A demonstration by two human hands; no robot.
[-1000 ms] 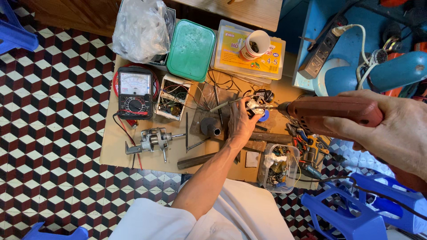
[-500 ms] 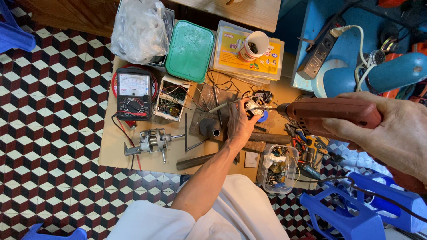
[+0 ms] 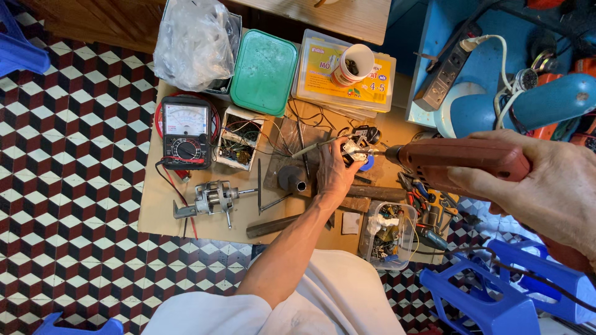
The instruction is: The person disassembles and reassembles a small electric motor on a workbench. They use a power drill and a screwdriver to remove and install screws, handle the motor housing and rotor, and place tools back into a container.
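My right hand grips a red power drill, held level with its bit pointing left. The bit tip meets a small white and black part that my left hand pinches over the low wooden board. A thin metal rod sticks out to the left of the pinched part. My left forearm reaches up from my lap across the board's near edge.
On the board lie a black analogue meter, an open white box of wiring, a small motor with a shaft, a dark cylinder and a clear tub of parts. Behind stand a green lidded box, a plastic bag and a power strip. Blue plastic stool at right.
The drill and both hands stay almost where they were; the drill has shifted only slightly. Nothing was picked up or let go.
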